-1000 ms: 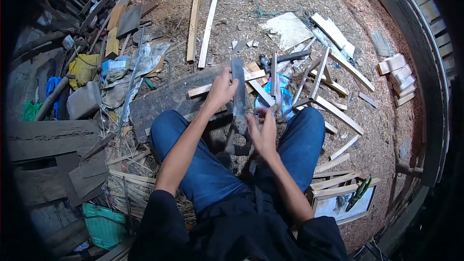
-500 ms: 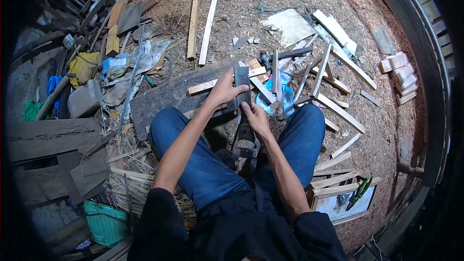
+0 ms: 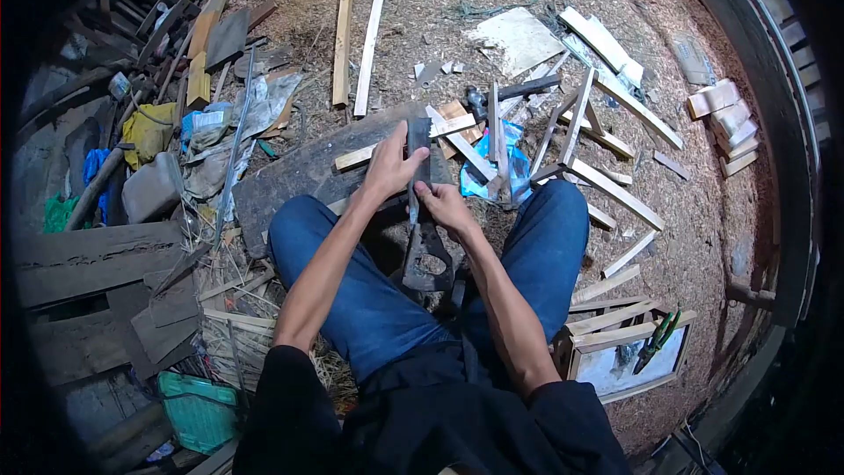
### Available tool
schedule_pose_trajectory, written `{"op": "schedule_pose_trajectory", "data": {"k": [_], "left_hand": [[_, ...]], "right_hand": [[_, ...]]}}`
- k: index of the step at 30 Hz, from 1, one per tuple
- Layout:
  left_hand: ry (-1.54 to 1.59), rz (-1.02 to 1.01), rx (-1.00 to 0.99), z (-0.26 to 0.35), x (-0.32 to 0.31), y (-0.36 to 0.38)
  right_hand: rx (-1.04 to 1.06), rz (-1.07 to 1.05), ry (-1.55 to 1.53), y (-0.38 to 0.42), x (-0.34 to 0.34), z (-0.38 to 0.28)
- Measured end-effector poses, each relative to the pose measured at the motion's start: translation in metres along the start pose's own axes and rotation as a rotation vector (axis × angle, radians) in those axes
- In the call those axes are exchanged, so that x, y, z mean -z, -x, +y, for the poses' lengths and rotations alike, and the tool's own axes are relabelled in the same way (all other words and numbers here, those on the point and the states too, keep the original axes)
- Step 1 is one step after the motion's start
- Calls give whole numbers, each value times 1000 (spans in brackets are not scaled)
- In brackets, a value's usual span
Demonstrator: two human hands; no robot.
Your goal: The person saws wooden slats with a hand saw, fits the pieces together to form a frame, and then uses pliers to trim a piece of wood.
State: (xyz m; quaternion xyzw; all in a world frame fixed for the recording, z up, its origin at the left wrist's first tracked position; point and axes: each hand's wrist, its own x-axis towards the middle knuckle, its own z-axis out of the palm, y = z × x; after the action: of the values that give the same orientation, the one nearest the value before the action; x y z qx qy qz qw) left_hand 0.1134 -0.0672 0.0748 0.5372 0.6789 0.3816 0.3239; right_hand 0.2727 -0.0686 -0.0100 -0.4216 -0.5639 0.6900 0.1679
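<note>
At left, a crumpled yellow sheet lies near a smooth, boxy jug. Toward the middle, the left hand grasps the far end of a dark handsaw, whose looped handle sits between the knees; the right hand pinches the blade lower down. The flat metal looks stiff yet fairly light, perhaps slightly springy, best held by the handle or smooth faces, clear of the teeth. Rightward, slim, pale wooden strips form an angular frame over loose, flaky shavings.
</note>
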Motion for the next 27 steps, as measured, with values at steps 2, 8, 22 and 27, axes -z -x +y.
{"op": "schedule_pose_trajectory", "data": {"k": [2, 8, 22, 27], "left_hand": [[-154, -26, 45, 2, 3, 2], [-154, 40, -53, -16, 4, 0], [-276, 215, 37, -8, 16, -23], [-191, 113, 233, 0, 26, -38]], "right_hand": [[-36, -68, -15, 5, -1, -9], [17, 21, 8, -6, -13, 12], [145, 98, 104, 113, -1, -42], [418, 105, 503, 123, -9, -35]]}}
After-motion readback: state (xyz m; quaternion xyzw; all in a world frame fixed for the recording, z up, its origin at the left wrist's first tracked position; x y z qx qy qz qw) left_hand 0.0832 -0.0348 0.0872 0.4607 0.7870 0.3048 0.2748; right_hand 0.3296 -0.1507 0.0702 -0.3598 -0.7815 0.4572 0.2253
